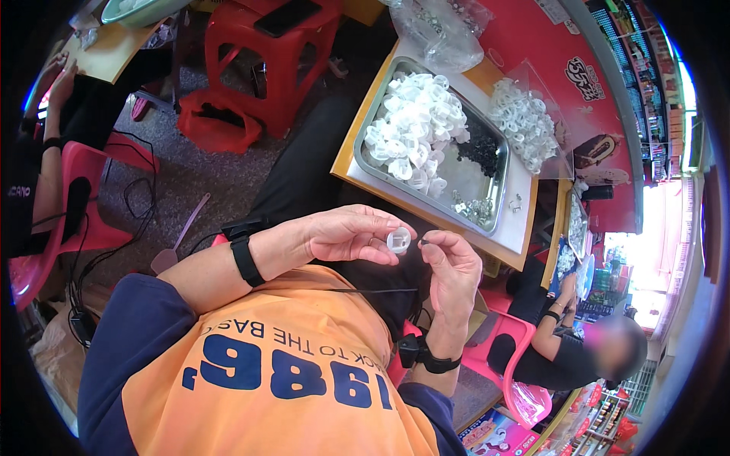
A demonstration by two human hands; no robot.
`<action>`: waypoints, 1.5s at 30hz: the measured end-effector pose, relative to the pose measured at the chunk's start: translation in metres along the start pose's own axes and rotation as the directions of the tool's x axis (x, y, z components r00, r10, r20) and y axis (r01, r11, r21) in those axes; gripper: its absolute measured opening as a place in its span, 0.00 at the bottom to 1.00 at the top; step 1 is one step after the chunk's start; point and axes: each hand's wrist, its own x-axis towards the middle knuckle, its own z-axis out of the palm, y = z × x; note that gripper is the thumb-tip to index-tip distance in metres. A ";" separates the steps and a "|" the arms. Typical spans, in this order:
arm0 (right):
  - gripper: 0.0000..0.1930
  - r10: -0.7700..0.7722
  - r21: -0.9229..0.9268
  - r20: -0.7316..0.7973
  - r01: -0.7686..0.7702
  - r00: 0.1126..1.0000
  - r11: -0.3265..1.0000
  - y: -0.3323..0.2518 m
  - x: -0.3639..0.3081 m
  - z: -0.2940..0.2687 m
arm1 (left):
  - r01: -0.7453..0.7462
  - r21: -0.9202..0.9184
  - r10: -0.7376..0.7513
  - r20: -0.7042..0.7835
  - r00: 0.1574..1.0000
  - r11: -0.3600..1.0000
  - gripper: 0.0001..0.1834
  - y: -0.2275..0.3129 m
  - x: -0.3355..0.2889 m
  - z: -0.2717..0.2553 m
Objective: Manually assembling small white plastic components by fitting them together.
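Between the fingertips of my left hand [351, 232] is a small round white plastic part [398, 241], its hollow side showing. My right hand [453, 272] is pinched around a tiny black piece [423, 242], just right of the white part and apart from it. Beyond my hands, a metal tray [465, 187] holds a heap of similar translucent white parts [417, 121]. A pile of small black pieces [480, 150] and a cluster of little shiny metal pieces [473, 208] also lie in the tray.
The tray rests on a wooden-edged table [351, 156]. Beside it are a clear box of ring-like plastic parts [525, 121] and a plastic bag [441, 34]. A red stool [266, 68] stands at the far left. People sit at both sides, one on a pink chair [506, 357].
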 end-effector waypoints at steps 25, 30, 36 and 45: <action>0.06 -0.258 -0.844 0.413 0.474 0.873 0.251 -0.019 0.009 0.019 | 0.014 0.088 -0.010 -0.052 0.999 0.996 0.15 -0.004 0.004 -0.009; 0.06 -0.283 -0.846 0.459 0.512 0.842 0.149 -0.015 0.008 0.019 | 0.005 0.119 0.003 -0.070 0.998 0.993 0.14 -0.007 0.005 -0.010; 0.07 -0.329 -0.844 0.472 0.527 0.818 0.100 -0.003 0.006 0.015 | 0.012 0.175 0.009 -0.119 0.993 0.984 0.13 -0.010 0.008 -0.014; 0.07 -0.035 -0.326 0.020 0.039 0.999 0.945 0.015 0.003 0.005 | -0.041 0.157 0.051 -0.060 0.997 0.987 0.15 -0.006 0.008 -0.009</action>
